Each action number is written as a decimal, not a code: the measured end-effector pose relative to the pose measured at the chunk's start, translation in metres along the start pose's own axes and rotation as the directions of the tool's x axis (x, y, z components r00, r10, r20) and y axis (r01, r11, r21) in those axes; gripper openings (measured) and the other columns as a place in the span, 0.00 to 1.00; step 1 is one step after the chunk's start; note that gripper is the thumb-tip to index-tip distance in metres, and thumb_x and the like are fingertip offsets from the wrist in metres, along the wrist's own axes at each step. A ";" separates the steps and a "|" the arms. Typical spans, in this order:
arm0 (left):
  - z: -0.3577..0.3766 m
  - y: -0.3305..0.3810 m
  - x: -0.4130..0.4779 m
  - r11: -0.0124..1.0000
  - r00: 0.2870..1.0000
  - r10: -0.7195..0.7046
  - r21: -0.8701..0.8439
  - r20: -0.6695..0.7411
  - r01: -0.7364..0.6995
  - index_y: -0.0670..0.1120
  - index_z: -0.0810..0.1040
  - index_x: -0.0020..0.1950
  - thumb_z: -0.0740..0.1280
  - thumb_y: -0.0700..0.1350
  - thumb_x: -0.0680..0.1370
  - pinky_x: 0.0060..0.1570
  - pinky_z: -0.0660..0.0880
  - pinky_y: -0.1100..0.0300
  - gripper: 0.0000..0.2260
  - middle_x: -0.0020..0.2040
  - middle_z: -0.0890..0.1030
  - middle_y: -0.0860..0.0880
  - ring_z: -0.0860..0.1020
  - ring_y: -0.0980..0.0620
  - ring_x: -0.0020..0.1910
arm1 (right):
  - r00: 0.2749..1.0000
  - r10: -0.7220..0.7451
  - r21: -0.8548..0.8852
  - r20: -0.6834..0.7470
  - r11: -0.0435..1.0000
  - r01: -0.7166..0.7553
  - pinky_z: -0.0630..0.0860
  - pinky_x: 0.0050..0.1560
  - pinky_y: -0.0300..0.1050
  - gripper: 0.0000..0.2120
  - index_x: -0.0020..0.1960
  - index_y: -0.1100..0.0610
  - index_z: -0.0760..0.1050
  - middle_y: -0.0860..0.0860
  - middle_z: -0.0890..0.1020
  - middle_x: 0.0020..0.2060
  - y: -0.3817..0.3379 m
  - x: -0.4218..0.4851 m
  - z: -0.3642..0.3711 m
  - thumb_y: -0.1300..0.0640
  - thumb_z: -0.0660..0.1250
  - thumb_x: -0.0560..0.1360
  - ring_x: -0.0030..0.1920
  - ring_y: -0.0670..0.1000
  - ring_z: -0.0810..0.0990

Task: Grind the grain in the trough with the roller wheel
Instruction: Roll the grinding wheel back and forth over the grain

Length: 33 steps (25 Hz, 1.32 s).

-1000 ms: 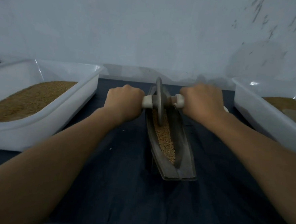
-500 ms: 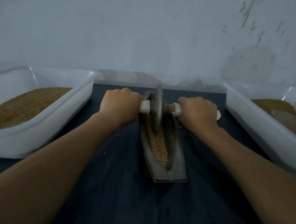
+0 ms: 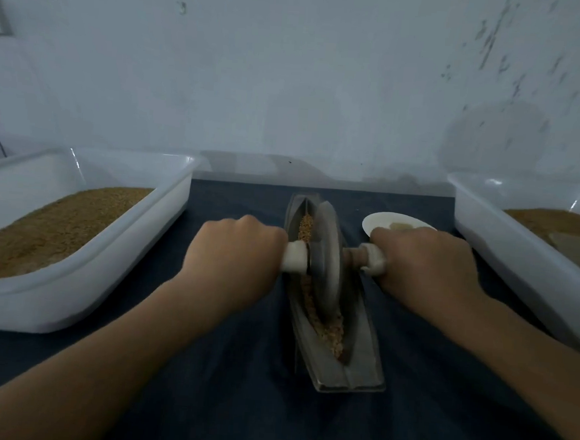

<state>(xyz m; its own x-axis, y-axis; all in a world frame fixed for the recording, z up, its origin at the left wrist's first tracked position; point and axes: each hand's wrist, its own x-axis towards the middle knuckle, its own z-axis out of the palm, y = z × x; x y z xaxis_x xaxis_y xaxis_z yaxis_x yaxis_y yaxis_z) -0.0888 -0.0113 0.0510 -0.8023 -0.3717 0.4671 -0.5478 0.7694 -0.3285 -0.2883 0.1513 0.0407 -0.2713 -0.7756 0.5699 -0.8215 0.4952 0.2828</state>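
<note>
Roller wheel [image 3: 327, 253] upright in trough [image 3: 357, 365], left hand [image 3: 238, 254], right hand [image 3: 423, 263] gripping handles

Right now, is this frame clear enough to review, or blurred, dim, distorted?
Head view: dim bluish light; left hand, right hand and grey metal roller wheel look slightly blurred; wide-angle distortion bows the rim of the left white plastic tub.
</note>
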 end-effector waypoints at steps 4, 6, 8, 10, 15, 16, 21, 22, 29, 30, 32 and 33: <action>0.010 -0.003 0.050 0.989 0.983 -0.138 -0.045 0.117 0.144 0.51 0.77 0.50 0.65 0.46 0.77 0.34 0.67 0.53 0.03 0.37 0.69 0.51 0.69 0.49 0.33 | 0.981 0.080 0.095 0.175 0.991 -0.098 0.62 0.33 0.45 0.06 0.44 0.49 0.70 0.48 0.79 0.41 -0.009 0.051 0.009 0.51 0.67 0.76 0.40 0.53 0.76; 0.009 -0.002 0.042 0.992 0.987 -0.109 -0.051 0.115 0.116 0.52 0.76 0.47 0.66 0.48 0.77 0.33 0.65 0.54 0.01 0.35 0.67 0.52 0.66 0.52 0.30 | 0.977 0.060 0.096 0.203 0.992 -0.081 0.60 0.31 0.44 0.07 0.43 0.48 0.70 0.48 0.79 0.40 -0.004 0.044 0.006 0.49 0.67 0.76 0.37 0.52 0.74; 0.006 -0.003 0.015 0.995 0.997 -0.045 -0.081 0.064 0.050 0.55 0.69 0.41 0.68 0.52 0.75 0.29 0.61 0.57 0.08 0.32 0.64 0.55 0.60 0.55 0.27 | 0.998 -0.018 0.021 0.064 1.000 0.017 0.54 0.27 0.40 0.11 0.37 0.47 0.68 0.44 0.72 0.32 0.001 0.014 -0.004 0.46 0.69 0.72 0.29 0.48 0.64; -0.002 -0.009 -0.010 0.995 0.996 0.068 -0.065 -0.049 -0.071 0.57 0.63 0.37 0.72 0.54 0.69 0.26 0.54 0.62 0.16 0.29 0.61 0.57 0.57 0.57 0.25 | 0.994 -0.104 0.025 -0.029 0.994 0.104 0.49 0.28 0.36 0.13 0.33 0.48 0.67 0.42 0.62 0.27 0.006 -0.012 -0.020 0.44 0.68 0.68 0.26 0.47 0.57; 0.008 -0.005 0.001 0.999 1.000 -0.004 -0.032 0.008 0.004 0.56 0.69 0.39 0.69 0.54 0.73 0.27 0.58 0.60 0.10 0.31 0.64 0.55 0.63 0.53 0.27 | 0.999 0.003 -0.026 0.033 1.000 -0.002 0.51 0.28 0.38 0.14 0.34 0.49 0.68 0.44 0.63 0.27 0.002 -0.001 -0.012 0.47 0.72 0.69 0.27 0.49 0.64; 0.013 -0.006 0.019 0.999 0.999 -0.045 -0.026 0.006 0.045 0.55 0.73 0.43 0.68 0.53 0.75 0.29 0.62 0.57 0.05 0.34 0.66 0.53 0.66 0.51 0.29 | 0.999 0.037 -0.013 0.037 0.999 -0.036 0.54 0.29 0.40 0.14 0.36 0.50 0.67 0.45 0.67 0.29 -0.002 0.014 -0.004 0.47 0.70 0.72 0.29 0.50 0.67; 0.015 -0.013 0.065 0.999 0.988 -0.044 -0.015 0.145 0.047 0.52 0.78 0.52 0.66 0.50 0.76 0.36 0.68 0.52 0.06 0.41 0.75 0.50 0.75 0.47 0.38 | 0.965 0.111 0.116 0.236 0.983 -0.142 0.65 0.35 0.44 0.07 0.42 0.48 0.71 0.48 0.77 0.40 -0.004 0.056 0.013 0.49 0.68 0.76 0.38 0.52 0.73; 0.011 -0.012 0.057 1.000 0.991 -0.016 -0.002 0.131 0.016 0.52 0.78 0.50 0.67 0.50 0.76 0.35 0.68 0.53 0.05 0.39 0.73 0.51 0.72 0.48 0.35 | 0.970 0.099 0.104 0.220 0.987 -0.124 0.63 0.33 0.43 0.09 0.41 0.48 0.70 0.46 0.76 0.38 -0.002 0.045 0.011 0.47 0.67 0.76 0.36 0.51 0.72; -0.007 -0.016 -0.009 0.995 0.994 0.089 0.043 -0.062 -0.087 0.55 0.69 0.35 0.74 0.54 0.66 0.26 0.51 0.65 0.13 0.28 0.57 0.56 0.56 0.55 0.23 | 0.997 -0.042 0.146 -0.067 0.988 0.052 0.57 0.27 0.37 0.12 0.35 0.48 0.67 0.42 0.60 0.26 0.015 -0.025 -0.013 0.42 0.64 0.67 0.24 0.52 0.63; 0.000 -0.013 -0.004 0.999 0.999 0.036 0.032 -0.013 -0.035 0.54 0.71 0.37 0.72 0.54 0.70 0.26 0.55 0.62 0.10 0.29 0.60 0.56 0.59 0.54 0.25 | 0.999 -0.011 0.088 -0.038 0.996 0.014 0.55 0.28 0.38 0.12 0.35 0.49 0.67 0.43 0.61 0.26 0.012 -0.014 -0.009 0.44 0.67 0.68 0.25 0.51 0.63; 0.013 -0.010 0.022 0.996 0.994 -0.092 -0.001 0.059 0.093 0.53 0.77 0.45 0.67 0.52 0.75 0.31 0.64 0.56 0.04 0.33 0.66 0.53 0.67 0.50 0.30 | 0.995 0.065 0.041 0.074 0.997 -0.068 0.59 0.30 0.41 0.10 0.39 0.48 0.70 0.44 0.69 0.30 0.002 0.022 0.002 0.46 0.69 0.72 0.30 0.51 0.69; 0.015 -0.010 0.037 0.992 0.988 -0.120 -0.017 0.093 0.122 0.52 0.78 0.48 0.66 0.51 0.76 0.33 0.66 0.54 0.04 0.36 0.69 0.52 0.69 0.49 0.33 | 0.985 0.091 0.063 0.149 0.993 -0.101 0.63 0.32 0.43 0.09 0.41 0.48 0.71 0.46 0.72 0.34 -0.001 0.039 0.007 0.47 0.69 0.74 0.34 0.52 0.71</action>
<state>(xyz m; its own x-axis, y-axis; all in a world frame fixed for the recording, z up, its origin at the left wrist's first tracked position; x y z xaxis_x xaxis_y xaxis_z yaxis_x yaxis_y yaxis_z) -0.1167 -0.0402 0.0588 -0.7493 -0.5081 0.4247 -0.6376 0.7269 -0.2552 -0.3014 0.1173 0.0572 -0.4167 -0.7771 0.4717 -0.8197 0.5455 0.1747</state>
